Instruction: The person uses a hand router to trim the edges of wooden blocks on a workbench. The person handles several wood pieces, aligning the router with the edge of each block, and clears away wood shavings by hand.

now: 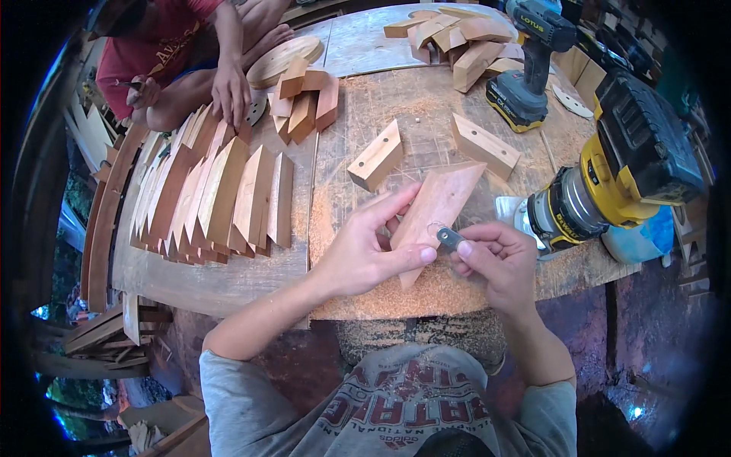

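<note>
- Well left of the left fingers, a row of angled blocks [217, 186] stands along the desk [358, 95]; a co-worker's hand [231, 91] rests near its far end.
- Beyond the left fingers, toward the far left, sits a cluster of cut blocks [302, 107].
- The person's left hand [373, 247] grips the wooden block [445, 202], thumb on its upper face, other fingers curled around its left side.
- Just beyond those fingers lies a drilled block [378, 156].
- The wooden block slants between both hands, above the sawdust; the step in hand appears to be handwork on its face.
- The right hand [499, 263] pinches a small dark piece [449, 240] between thumb and fingers, at the block's right edge; the next move likely calls for a steady left grip and light right-hand control.
- Beyond the right fingers lies a second drilled block [487, 143], then a cordless drill [533, 68].
- Right of them stands a yellow-and-black router [582, 198].
</note>
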Action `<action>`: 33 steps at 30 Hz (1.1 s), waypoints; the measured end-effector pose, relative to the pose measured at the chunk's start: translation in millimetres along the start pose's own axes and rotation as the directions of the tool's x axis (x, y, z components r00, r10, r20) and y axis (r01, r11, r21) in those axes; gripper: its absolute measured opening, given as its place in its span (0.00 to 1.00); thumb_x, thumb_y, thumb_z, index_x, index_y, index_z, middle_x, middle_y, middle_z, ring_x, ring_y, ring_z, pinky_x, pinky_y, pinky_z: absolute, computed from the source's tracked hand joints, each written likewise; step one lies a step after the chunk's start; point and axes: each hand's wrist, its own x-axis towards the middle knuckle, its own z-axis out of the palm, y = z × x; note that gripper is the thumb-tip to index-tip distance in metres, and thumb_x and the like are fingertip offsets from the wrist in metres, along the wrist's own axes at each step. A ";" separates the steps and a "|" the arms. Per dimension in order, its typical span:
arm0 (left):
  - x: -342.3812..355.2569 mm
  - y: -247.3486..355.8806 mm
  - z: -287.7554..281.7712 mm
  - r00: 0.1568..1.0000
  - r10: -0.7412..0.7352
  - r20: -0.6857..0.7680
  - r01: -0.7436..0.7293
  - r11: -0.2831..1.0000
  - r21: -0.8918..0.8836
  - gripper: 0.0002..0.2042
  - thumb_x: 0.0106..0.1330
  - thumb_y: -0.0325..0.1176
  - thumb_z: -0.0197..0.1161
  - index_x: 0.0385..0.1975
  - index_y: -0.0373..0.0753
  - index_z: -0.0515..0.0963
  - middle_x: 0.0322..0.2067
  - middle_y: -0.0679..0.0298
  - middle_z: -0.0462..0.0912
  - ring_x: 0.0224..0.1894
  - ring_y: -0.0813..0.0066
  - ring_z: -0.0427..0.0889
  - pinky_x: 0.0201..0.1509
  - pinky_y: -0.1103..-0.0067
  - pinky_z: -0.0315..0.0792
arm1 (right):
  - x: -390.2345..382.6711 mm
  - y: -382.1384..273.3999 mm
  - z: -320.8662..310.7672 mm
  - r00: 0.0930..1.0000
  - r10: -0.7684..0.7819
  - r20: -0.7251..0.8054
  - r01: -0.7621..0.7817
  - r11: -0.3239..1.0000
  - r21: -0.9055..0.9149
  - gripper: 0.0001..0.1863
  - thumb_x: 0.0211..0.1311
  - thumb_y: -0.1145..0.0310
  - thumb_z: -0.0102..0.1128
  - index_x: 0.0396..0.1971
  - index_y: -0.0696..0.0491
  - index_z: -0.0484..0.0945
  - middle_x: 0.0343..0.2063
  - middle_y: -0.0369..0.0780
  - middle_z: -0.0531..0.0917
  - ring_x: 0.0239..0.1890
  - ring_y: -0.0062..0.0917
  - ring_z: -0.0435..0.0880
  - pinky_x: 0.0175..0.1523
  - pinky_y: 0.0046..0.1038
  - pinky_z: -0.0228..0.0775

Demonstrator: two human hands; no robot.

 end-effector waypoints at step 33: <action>34.0 27.1 -6.3 0.990 -0.089 0.108 0.040 0.921 0.388 0.35 0.54 0.35 0.79 0.61 0.33 0.70 0.47 0.56 0.84 0.42 0.73 0.85 0.43 0.76 0.78 | 1.0 13.9 5.3 0.991 0.135 -0.014 -0.134 0.990 0.049 0.11 0.69 0.74 0.64 0.47 0.62 0.79 0.35 0.43 0.88 0.32 0.18 0.86 0.39 0.21 0.80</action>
